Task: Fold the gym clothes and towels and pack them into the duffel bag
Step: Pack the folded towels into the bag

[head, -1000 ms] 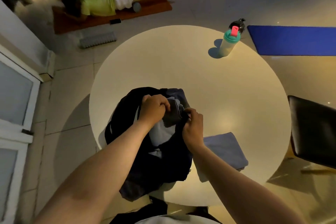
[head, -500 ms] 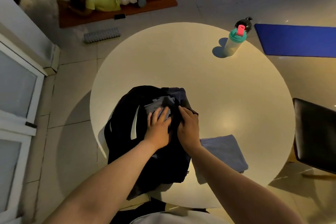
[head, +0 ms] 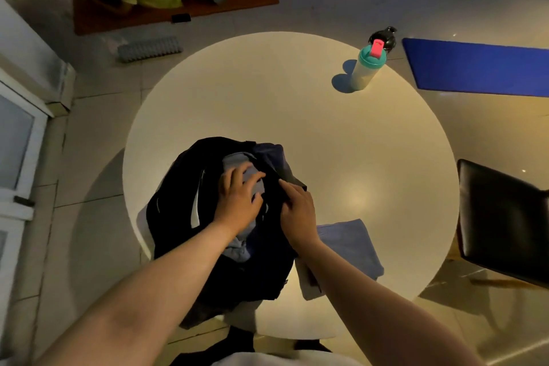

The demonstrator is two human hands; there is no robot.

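The duffel bag [head: 175, 211] lies open at the near left edge of the round desk [head: 297, 116], dark and slumped, its near end hanging over the rim. Pale grey clothes [head: 234, 159] already sit in its mouth, so at least part of the packing looks done. The left grip [head: 237, 202] lies flat on that cloth, fingers spread and straight, pressing it down (a tamping move, I judge, to make room). The right grip [head: 297, 211] rests on the bag's right-hand lip with its fingers pointing toward the opening. I cannot tell whether it pinches the edge or only touches it.

Just beside the bag on the right, partly under the right forearm, a folded towel [head: 353, 244] lies on the desk, not yet packed. A paler piece shows under its near corner. That seems to be what is left, and after it closing the bag.

Further out, a bottle [head: 367, 71] with a teal lid stands near the far right edge, well apart from the bag. A dark chair [head: 502, 217] stands off the desk to the right.
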